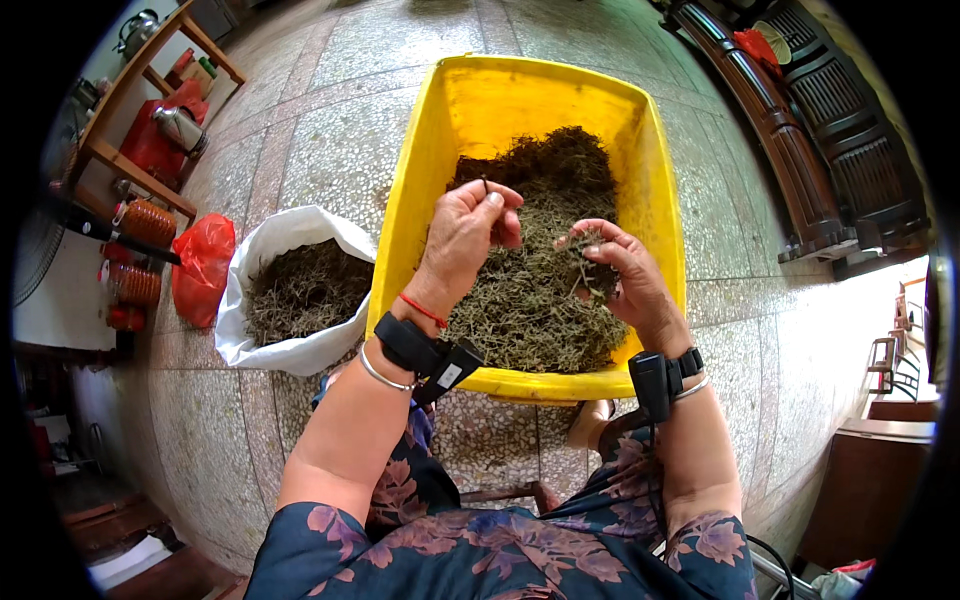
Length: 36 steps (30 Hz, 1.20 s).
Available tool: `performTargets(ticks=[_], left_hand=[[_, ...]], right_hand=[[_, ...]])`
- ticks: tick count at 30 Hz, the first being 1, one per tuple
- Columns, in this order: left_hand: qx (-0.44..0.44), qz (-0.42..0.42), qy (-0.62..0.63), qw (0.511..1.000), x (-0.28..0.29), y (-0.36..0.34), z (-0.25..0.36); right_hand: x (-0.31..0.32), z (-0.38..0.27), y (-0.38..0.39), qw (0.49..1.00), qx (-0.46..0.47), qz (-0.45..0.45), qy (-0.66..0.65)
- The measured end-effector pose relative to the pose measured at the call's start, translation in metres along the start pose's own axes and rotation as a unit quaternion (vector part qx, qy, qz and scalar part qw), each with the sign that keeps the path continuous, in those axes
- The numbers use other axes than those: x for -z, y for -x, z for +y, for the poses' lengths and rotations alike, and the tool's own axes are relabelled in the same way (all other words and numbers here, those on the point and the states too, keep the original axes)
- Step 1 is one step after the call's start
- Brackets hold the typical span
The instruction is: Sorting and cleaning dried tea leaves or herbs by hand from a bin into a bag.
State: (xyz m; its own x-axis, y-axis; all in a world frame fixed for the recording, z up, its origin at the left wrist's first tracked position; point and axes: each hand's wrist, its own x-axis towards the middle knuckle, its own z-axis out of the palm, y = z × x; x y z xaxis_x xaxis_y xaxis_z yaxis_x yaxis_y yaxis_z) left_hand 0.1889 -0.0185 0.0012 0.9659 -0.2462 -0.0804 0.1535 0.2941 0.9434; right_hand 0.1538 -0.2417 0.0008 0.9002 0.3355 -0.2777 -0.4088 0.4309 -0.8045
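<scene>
Speckled tile floor bears a yellow tub, a white sack and — apparently — a red bag.

left hand in a fingertip pinch | right hand half-curled, turned inward | forearms stretched forward

Can't make out tiny dark bit in left hand, way too small. Can't see full plant tuft either, part-covered by right hand. Can't see bottom of yellow tub under dried stems. Get only part of fan, chopped at left edge.
</scene>
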Motion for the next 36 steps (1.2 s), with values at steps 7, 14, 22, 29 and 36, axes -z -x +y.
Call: performTargets(ticks=[7, 14, 22, 29, 36], left_hand=[[0.029, 0.005, -0.069, 0.997, -0.007, 0.007, 0.001], [-0.230, -0.087, -0.296, 0.923, -0.023, 0.019, 0.009], [-0.340, -0.052, -0.300, 0.890, -0.029, 0.018, -0.004], [-0.068, -0.001, 0.012, 0.998, -0.017, 0.019, 0.019], [-0.105, -0.081, -0.156, 0.979, -0.027, 0.024, 0.008]], right_hand=[[-0.001, 0.009, -0.008, 0.995, 0.016, -0.033, -0.098], [-0.004, 0.015, -0.014, 0.990, 0.017, 0.040, -0.133], [-0.013, 0.019, -0.015, 0.989, -0.011, 0.072, -0.129], [-0.004, 0.024, -0.016, 0.985, -0.013, 0.104, -0.140], [-0.004, 0.028, -0.022, 0.990, 0.006, 0.075, -0.118]])
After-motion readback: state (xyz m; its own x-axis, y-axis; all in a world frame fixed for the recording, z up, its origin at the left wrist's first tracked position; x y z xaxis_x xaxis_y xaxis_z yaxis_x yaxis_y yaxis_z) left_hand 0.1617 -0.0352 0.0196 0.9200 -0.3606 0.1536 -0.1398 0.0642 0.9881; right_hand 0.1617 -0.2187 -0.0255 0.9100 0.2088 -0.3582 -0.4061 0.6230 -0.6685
